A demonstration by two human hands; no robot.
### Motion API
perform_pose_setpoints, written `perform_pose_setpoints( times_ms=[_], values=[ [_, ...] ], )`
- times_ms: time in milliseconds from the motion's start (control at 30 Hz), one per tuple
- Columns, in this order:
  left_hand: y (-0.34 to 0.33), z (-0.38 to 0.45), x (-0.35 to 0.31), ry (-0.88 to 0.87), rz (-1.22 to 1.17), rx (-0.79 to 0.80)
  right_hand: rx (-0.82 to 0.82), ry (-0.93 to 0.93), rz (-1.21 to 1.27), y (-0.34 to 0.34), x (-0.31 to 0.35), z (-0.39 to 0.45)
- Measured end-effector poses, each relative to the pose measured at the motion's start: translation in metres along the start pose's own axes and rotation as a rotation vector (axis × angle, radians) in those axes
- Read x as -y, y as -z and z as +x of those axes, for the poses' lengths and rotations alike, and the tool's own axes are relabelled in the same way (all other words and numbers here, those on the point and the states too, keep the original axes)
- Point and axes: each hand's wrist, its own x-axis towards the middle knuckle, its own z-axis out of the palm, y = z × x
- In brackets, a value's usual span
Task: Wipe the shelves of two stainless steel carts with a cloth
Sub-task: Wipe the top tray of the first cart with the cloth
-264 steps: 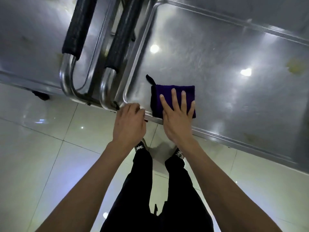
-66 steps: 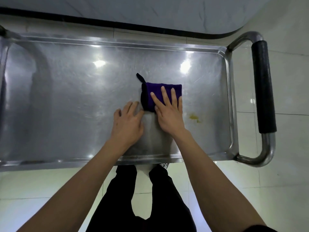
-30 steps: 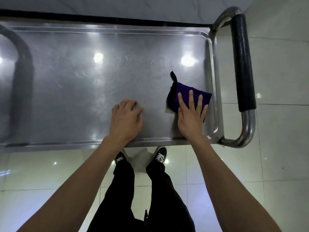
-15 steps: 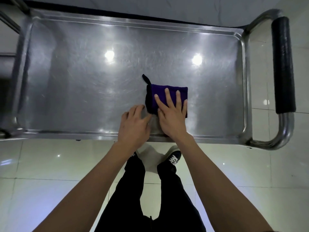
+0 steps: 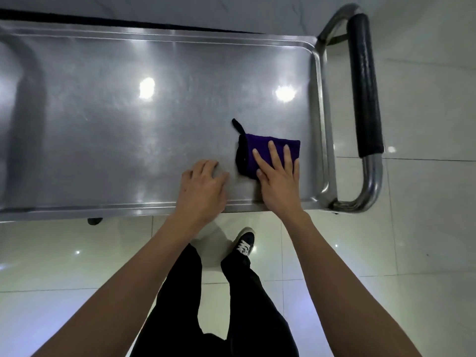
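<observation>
The right hand (image 5: 279,173), fingers spread flat on the cloth (image 5: 260,146), should press evenly into the shelf's (image 5: 103,112) right edge.

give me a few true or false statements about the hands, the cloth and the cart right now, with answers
1. The right hand presses flat on the purple cloth. True.
2. The left hand grips the black handle. False: it rests on the bare shelf, far from the handle.
3. The cloth lies near the shelf's handle end. True.
4. The cloth is spread out across the whole shelf. False: it is folded into a small pad.
5. Both hands are on the cloth. False: only the right hand touches it; the left sits beside it, apart.
</observation>
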Motion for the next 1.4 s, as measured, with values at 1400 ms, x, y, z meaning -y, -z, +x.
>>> perform_pose_setpoints(
  times_ms=[1400],
  values=[
    [-0.008,-0.129,0.134,0.044,-0.044,-0.202,0.052,0.183,-0.077,-0.075,0.173,-0.067]
  ],
)
